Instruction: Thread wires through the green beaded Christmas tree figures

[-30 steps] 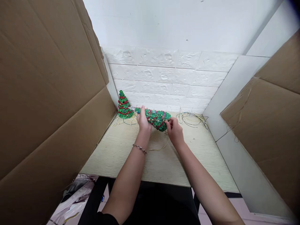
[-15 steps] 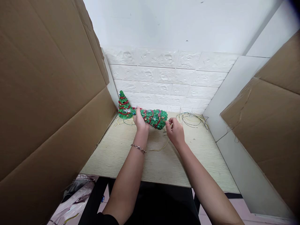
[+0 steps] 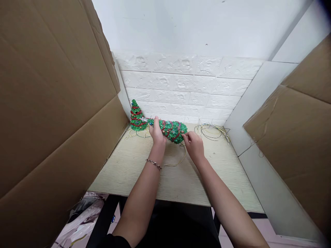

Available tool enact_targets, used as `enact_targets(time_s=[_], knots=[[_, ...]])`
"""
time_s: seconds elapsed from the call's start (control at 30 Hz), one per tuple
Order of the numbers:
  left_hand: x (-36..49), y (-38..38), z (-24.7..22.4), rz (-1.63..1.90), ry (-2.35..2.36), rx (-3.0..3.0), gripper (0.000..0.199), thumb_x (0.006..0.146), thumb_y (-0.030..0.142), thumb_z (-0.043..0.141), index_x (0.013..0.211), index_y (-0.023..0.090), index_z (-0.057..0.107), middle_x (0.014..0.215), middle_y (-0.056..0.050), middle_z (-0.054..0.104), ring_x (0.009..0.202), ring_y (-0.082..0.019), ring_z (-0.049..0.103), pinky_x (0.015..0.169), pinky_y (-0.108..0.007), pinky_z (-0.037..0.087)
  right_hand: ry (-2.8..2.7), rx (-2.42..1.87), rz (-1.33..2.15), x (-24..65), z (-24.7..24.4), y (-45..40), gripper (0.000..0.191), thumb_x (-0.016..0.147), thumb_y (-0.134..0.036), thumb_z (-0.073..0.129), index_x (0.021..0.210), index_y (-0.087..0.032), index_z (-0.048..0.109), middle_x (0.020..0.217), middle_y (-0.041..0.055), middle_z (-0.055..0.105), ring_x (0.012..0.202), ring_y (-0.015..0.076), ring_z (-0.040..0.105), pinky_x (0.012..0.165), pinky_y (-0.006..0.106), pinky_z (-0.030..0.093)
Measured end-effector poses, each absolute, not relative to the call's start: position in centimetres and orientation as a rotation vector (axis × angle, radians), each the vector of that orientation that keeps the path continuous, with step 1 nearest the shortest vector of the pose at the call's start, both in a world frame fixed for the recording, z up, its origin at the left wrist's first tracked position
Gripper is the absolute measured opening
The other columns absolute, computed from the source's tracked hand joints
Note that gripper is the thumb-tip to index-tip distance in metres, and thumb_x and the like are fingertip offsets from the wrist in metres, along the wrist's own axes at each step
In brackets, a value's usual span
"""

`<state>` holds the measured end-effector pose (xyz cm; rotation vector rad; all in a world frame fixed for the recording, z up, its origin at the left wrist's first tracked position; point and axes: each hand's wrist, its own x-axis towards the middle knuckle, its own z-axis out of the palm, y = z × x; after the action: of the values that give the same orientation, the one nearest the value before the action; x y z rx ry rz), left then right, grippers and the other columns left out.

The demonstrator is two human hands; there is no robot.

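Note:
A green beaded Christmas tree (image 3: 178, 132), wound with red strands and small round beads, lies on its side above the table. My left hand (image 3: 157, 132) is wrapped round its narrower part, with the tip pointing left. At the wide base my right hand (image 3: 193, 143) is closed in a pinch on a thin pale wire, mostly hidden by the fingers. A yellowish wire (image 3: 178, 163) curves down from below the base onto the tabletop. Behind the held tree's tip, a second beaded tree (image 3: 136, 117) with red garlands stands upright, near the left corner.
Coiled wires (image 3: 213, 132) lie on the table (image 3: 137, 175) at the back right. Loose wires (image 3: 129, 134) are at the back left. Cardboard sheets (image 3: 59, 103) flank the space, and a white brick-patterned wall (image 3: 181, 82) closes the back.
My left hand and the held tree have shifted slightly right, bringing the base against my right fingertips. The pale wire between them shows less than before. The standing tree has stayed in place.

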<state>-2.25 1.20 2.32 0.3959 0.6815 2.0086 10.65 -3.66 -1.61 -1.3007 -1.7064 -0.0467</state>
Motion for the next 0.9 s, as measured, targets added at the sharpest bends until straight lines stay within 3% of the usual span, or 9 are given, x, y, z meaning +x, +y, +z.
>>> enact_targets(time_s=[0.13,0.3,0.4,0.5,0.67,0.77,0.9], knots=[[-1.9,1.0,2.5,1.968,0.659,0.415,0.029,0.063,0.039,0.066,0.068,0.015,0.051,0.066,0.001,0.052,0.054,-0.009,0.051,0.056,-0.024,0.043,-1.688,-1.165,-0.023,10.4,-1.5,-3.8,0.017,0.087,-0.033,0.042,0.085,-0.019,0.051,0.081,0.0047,0.053,0.075,0.0158,0.049,0.067,0.028,0.039],[-2.0,0.8,2.8,1.925,0.628,0.359,0.027,0.063,0.038,0.065,0.067,0.015,0.052,0.066,0.000,0.054,0.056,-0.010,0.053,0.058,-0.026,0.044,-1.524,-1.046,0.046,10.0,-1.4,-3.6,0.024,0.086,-0.035,0.039,0.101,-0.017,0.043,0.102,0.0107,0.049,0.091,0.0185,0.047,0.078,0.035,0.041],[-2.1,0.6,3.0,1.899,0.601,0.329,0.025,0.064,0.037,0.065,0.067,0.016,0.052,0.067,0.000,0.056,0.058,-0.011,0.055,0.062,-0.027,0.046,-1.349,-1.131,0.273,10.5,-1.7,-2.9,0.023,0.084,-0.035,0.035,0.092,-0.017,0.048,0.093,0.0078,0.050,0.088,0.0176,0.048,0.077,0.034,0.042],[-2.2,0.5,3.1,1.873,0.606,0.308,0.024,0.064,0.036,0.065,0.065,0.017,0.050,0.065,0.001,0.056,0.055,-0.011,0.055,0.062,-0.027,0.045,-1.272,-1.202,0.604,11.3,-2.0,-2.0,0.025,0.077,-0.035,0.038,0.084,-0.017,0.053,0.083,0.0050,0.052,0.076,0.0156,0.049,0.064,0.028,0.042],[-2.3,0.6,3.1,1.817,0.568,0.288,0.023,0.065,0.036,0.064,0.067,0.017,0.052,0.064,0.001,0.058,0.057,-0.012,0.056,0.062,-0.027,0.046,-1.435,-0.987,1.172,11.9,-1.5,-2.3,0.028,0.074,-0.039,0.048,0.093,-0.020,0.057,0.067,-0.0020,0.051,0.056,0.0097,0.043,0.049,0.020,0.034],[-2.5,0.8,3.0,1.754,0.538,0.268,0.021,0.067,0.036,0.062,0.070,0.016,0.055,0.066,0.000,0.058,0.059,-0.012,0.057,0.064,-0.026,0.046,-1.421,-0.914,1.277,11.6,-1.1,-2.8,0.033,0.071,-0.045,0.053,0.093,-0.021,0.057,0.064,-0.0032,0.050,0.051,0.0086,0.039,0.047,0.020,0.031],[-2.6,1.0,2.8,1.707,0.577,0.282,0.022,0.067,0.036,0.063,0.067,0.016,0.053,0.060,0.001,0.055,0.053,-0.011,0.054,0.062,-0.025,0.045,-1.427,-0.972,1.276,11.3,-1.1,-3.0,0.030,0.065,-0.048,0.057,0.069,-0.018,0.055,0.053,-0.0049,0.043,0.046,0.0070,0.032,0.044,0.021,0.028]])
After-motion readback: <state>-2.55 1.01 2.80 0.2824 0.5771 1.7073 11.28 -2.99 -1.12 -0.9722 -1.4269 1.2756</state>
